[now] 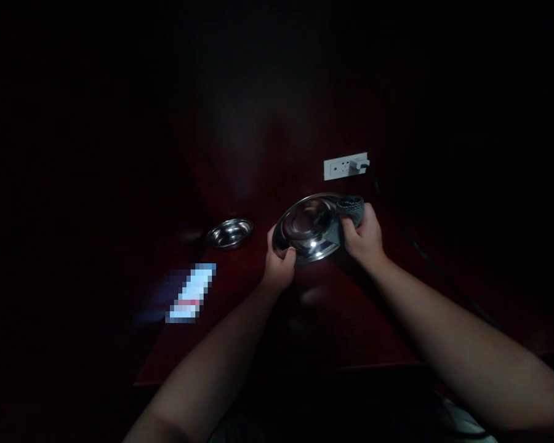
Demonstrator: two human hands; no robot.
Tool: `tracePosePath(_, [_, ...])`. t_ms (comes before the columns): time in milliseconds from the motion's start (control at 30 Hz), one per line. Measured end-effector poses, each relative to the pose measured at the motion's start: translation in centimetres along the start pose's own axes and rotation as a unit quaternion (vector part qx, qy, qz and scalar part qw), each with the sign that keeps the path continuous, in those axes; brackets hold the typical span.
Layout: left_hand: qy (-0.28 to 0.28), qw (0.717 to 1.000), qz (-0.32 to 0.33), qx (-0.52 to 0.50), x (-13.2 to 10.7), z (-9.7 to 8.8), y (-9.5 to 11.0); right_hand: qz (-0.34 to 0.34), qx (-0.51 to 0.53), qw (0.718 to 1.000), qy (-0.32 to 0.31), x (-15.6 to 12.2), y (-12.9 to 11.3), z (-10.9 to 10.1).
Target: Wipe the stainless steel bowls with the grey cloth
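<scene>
A shiny metal bowl (303, 223), wide-rimmed and tilted toward me, is held up over the dark red table (323, 320). My left hand (280, 263) grips its left rim, thumb on the inside and fingers behind. At the right rim, my right hand (365, 237) is closed on a dark grey cloth (352, 211), which is bunched over the edge and touches the bowl's inner side. A smaller metal bowl (231, 234) stands upright on the table, to the left of my left hand.
A lit, pixelated screen (192, 294) lies near the table's left edge. On the wall behind, a white socket panel (345, 166) holds a plug (360, 165), and a dark cable (425, 253) runs from it to the right. Most surroundings are too dark to make out.
</scene>
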State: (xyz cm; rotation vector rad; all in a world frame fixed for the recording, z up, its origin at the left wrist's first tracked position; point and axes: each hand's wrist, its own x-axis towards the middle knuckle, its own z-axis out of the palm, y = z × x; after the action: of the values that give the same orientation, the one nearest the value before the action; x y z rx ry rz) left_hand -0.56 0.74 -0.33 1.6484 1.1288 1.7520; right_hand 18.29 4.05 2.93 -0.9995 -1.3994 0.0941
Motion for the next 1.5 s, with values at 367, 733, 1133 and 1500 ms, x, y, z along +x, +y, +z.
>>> tracePosePath(367, [-0.118,0.901,0.282,0.306,-1.4,0.7,4.8,0.049,0.009,0.997,0.051,0.2,-0.7,0.2])
tracePosePath(733, [-0.156,0.857,0.235,0.431,-1.2,1.6,4.1,-0.036,0.104,0.993,-0.035,-1.3,-3.9,0.1])
tracePosePath(1133, [-0.173,0.902,0.284,0.276,-1.7,1.2,4.5,-0.138,0.073,0.988,-0.003,-0.8,-3.7,-0.6])
tracePosePath(1500, [-0.158,0.931,0.221,0.244,-2.7,0.5,6.5,-0.197,0.11,0.973,-0.054,-1.2,-5.4,-1.3])
